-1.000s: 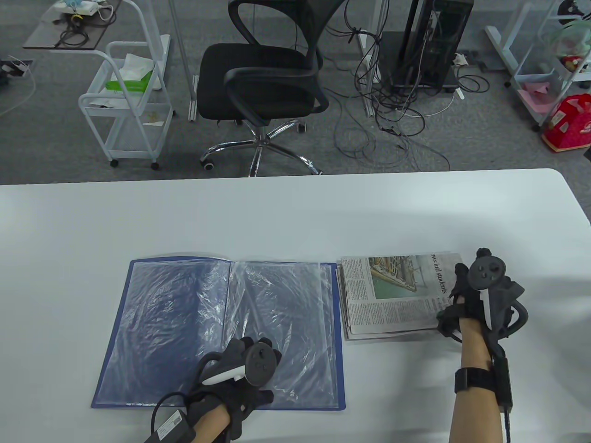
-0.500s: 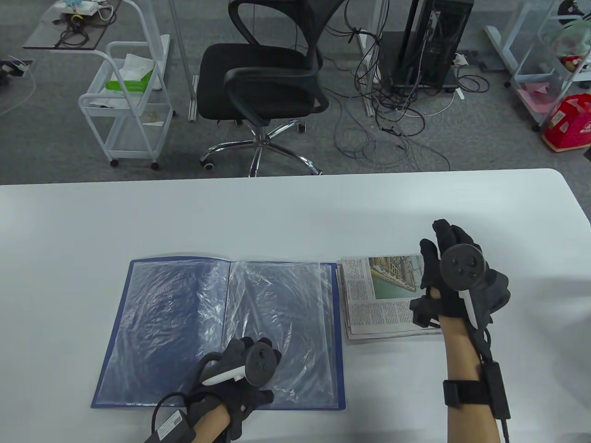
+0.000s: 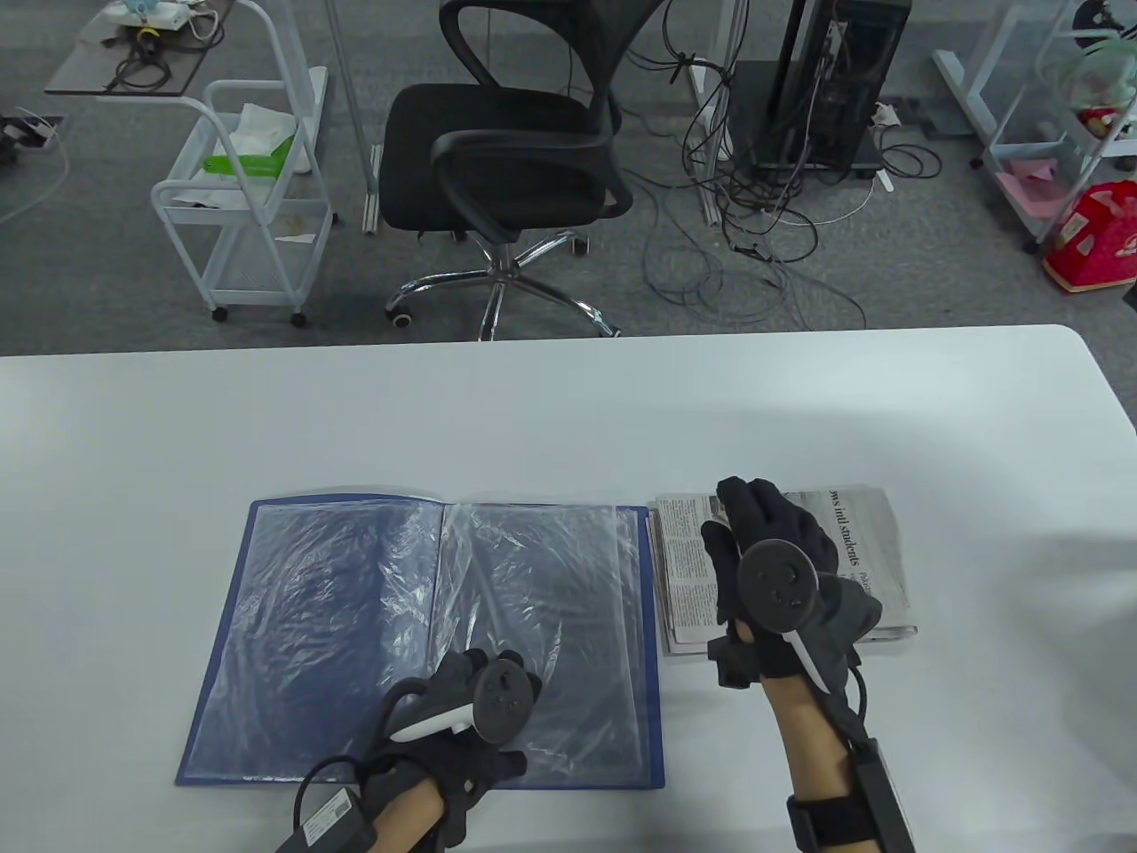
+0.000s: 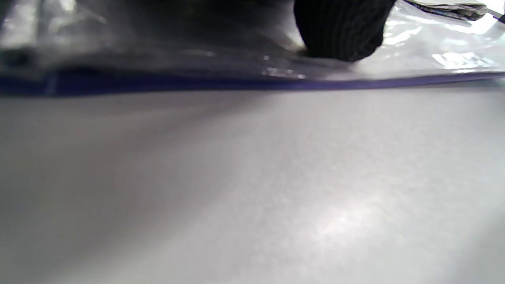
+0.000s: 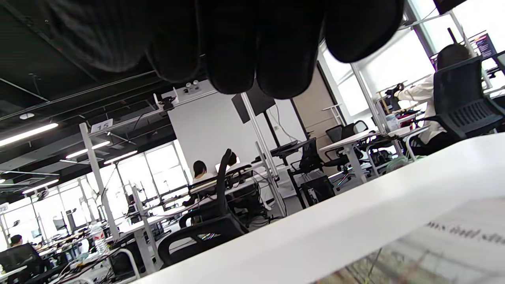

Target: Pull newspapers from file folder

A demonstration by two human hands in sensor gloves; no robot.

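We are pressing our left hand (image 3: 462, 720) flat on the open folder (image 3: 337, 622). Our right hand (image 3: 782, 577), fingers spread, is hovering over the newspapers (image 3: 866, 551) lying right of it on the tabletop (image 3: 533, 418).

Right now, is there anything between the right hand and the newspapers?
Nothing visible. The right hand is directly above the newspapers, which lie uncovered on the table beside the open folder. Whether the hand touches the paper cannot be told.
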